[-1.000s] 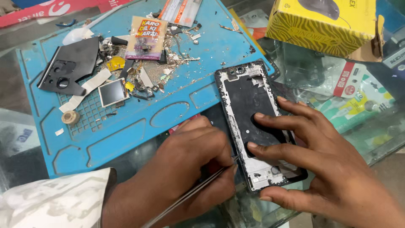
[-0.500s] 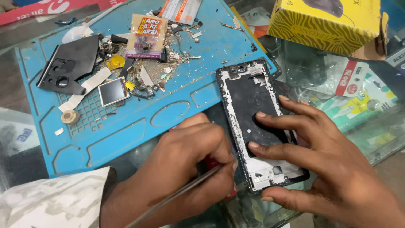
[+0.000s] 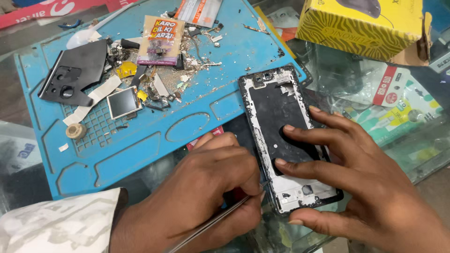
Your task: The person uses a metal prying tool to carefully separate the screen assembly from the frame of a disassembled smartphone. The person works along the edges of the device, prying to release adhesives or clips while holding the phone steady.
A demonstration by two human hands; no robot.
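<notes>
Since a second ago little has shifted: the left hand keeps its grip on the thin metal tool and its fingertips have edged a touch closer to the lower left edge of the opened phone frame, while the right hand stays spread over the frame's lower half.

Left fingers are curled shut around the tool, knuckles up, the shaft running down and away toward the bottom of the view; its tip is hidden behind the fingers, so whether it touches the frame cannot be told. Right fingers are open and flat, two fingertips pressing on the dark inner plate, the thumb against the frame's bottom corner. A pale patterned sleeve covers the left forearm.

Lying lengthwise, the frame has its top end on the corner of the blue repair mat and its lower end over the glass worktop. On the mat, well apart from the hands, lie a black back cover, a small square screen module, a small printed sachet and scattered scraps. A yellow cardboard box stands beyond the right hand.
</notes>
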